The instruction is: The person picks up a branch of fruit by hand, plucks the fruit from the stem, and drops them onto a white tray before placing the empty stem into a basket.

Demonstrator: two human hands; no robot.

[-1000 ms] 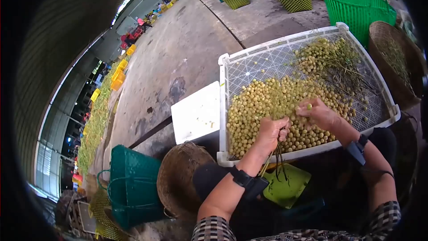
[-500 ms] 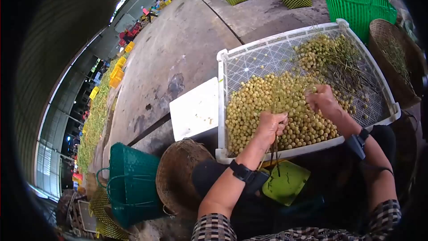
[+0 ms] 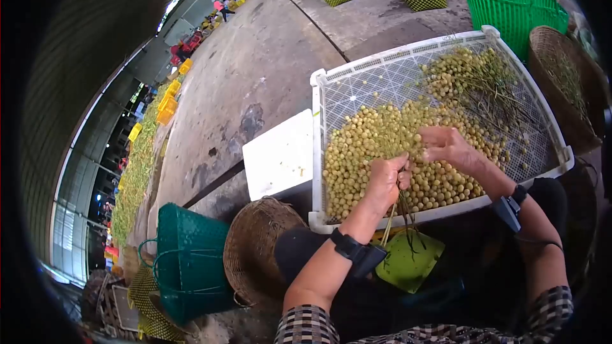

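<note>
My left hand (image 3: 386, 181) is closed around a bunch of thin stems (image 3: 403, 211), whose lower ends hang over the near rim of a white mesh tray (image 3: 440, 215). Above that fist the stems' fine upper twigs spread over the loose round yellowish fruits (image 3: 357, 165). My right hand (image 3: 445, 146) is beside the twigs, its fingers bent together at a fruit near the top of the bunch. Fruits still on stems and bare twigs (image 3: 491, 83) lie in the tray's far right part.
A white board (image 3: 277, 156) lies left of the tray. Nearer are a wicker basket (image 3: 255, 242), a dark green basket (image 3: 191, 261) and a green scoop (image 3: 411, 261). A bright green basket (image 3: 503, 6) and a brown basket (image 3: 561, 70) stand right. A distant person (image 3: 222, 9) is on the floor.
My right hand has moved left, closer to my left hand and the twigs. The stem ends below my left hand have spread. The distant person has moved right.
</note>
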